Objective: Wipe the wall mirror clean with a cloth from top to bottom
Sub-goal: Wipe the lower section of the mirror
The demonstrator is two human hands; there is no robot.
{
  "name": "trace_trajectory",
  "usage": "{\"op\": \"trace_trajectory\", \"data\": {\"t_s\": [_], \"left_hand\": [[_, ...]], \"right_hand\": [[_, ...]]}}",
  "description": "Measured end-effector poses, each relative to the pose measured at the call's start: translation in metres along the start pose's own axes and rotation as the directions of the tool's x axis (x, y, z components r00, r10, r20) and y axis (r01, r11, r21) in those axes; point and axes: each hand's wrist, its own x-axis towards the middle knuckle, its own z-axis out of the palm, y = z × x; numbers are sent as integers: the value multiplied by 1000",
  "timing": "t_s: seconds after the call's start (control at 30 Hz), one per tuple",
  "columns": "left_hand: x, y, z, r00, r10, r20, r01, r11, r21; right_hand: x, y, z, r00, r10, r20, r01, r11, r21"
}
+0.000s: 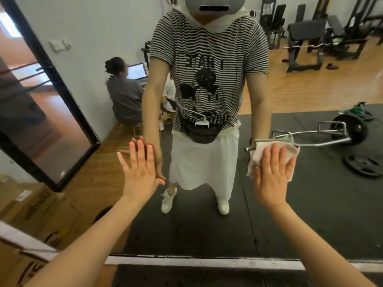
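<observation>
Right hand lies flat with fingers straight and slightly spread, pressing a pale cloth against the wall mirror; the cloth shows above and to the left of the fingers. Left hand is also spread wide, palm on the glass, holding nothing. Cardboard boxes stand stacked at the lower left, closed, their contents hidden. A white strip runs along the mirror's bottom edge.
</observation>
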Motion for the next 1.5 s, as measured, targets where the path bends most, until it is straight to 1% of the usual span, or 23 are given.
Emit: {"op": "trace_trajectory", "data": {"t_s": [0.1,0.13,0.23,0.27,0.37,0.47,0.53,0.6,0.7,0.73,0.8,0.83,0.87,0.9,0.93,0.97,1.0,1.03,1.17,1.23,1.33,1.4,1.5], "left_hand": [[0,-4,1,999,34,-41,-34,999,-5],[-1,-4,2,998,38,-50,-38,999,2],[-1,-8,3,992,76,-104,-75,997,14],[-1,-9,2,988,84,-127,-83,996,11],[-2,-7,-2,991,63,-122,-67,997,-25],[-4,-2,-5,997,43,-56,-45,999,-29],[-3,-2,-3,998,34,-50,-36,999,-33],[-3,-1,-2,998,15,-62,-17,999,-30],[-4,-2,3,995,23,-95,-25,1000,-17],[-3,-2,5,993,30,-111,-32,999,-17],[0,-2,7,990,32,-140,-36,999,-20],[0,-2,9,987,40,-157,-43,999,-19],[1,-2,11,983,50,-179,-53,998,-13],[1,-2,13,977,62,-203,-65,998,-5],[1,-3,14,971,77,-226,-78,997,1],[1,-3,15,963,94,-251,-95,995,8],[1,-4,16,956,110,-272,-108,994,21],[1,-4,15,951,120,-286,-116,993,31],[2,-6,15,943,135,-306,-134,991,22],[3,-7,16,942,132,-307,-129,991,31],[3,-8,19,931,147,-334,-139,989,48],[3,-7,19,930,148,-337,-139,989,49],[4,-7,19,930,145,-337,-143,989,31]], "right_hand": [[4,-33,9,990,132,-48,-129,990,53],[5,-51,13,994,100,-35,-98,994,54],[4,-110,29,979,-186,85,187,982,-8],[3,-127,35,967,-228,115,232,972,-29],[4,-142,44,964,-237,119,245,968,-58],[4,-108,36,952,-284,114,294,952,-81],[9,-81,22,992,-105,69,113,987,-111],[14,-62,8,992,122,35,-118,989,-94],[17,-70,3,967,253,2,-253,967,-18],[21,-83,5,947,322,-7,-321,946,50],[32,-115,11,855,518,0,-508,839,192],[38,-130,15,820,572,11,-559,798,228],[39,-144,19,833,553,20,-541,807,235],[34,-157,24,897,440,39,-438,874,209],[24,-168,32,963,256,79,-265,953,146],[11,-178,41,991,54,120,-63,995,79],[0,-184,49,984,-104,148,98,994,47],[-7,-186,54,969,-187,159,182,982,42],[-1,-156,50,938,-312,152,323,945,-50],[5,-130,41,959,-258,117,269,959,-86],[15,-99,24,998,-50,23,52,995,-89],[19,-87,17,999,44,-20,-45,997,-63],[19,-101,18,987,156,-36,-157,988,-11]]}}
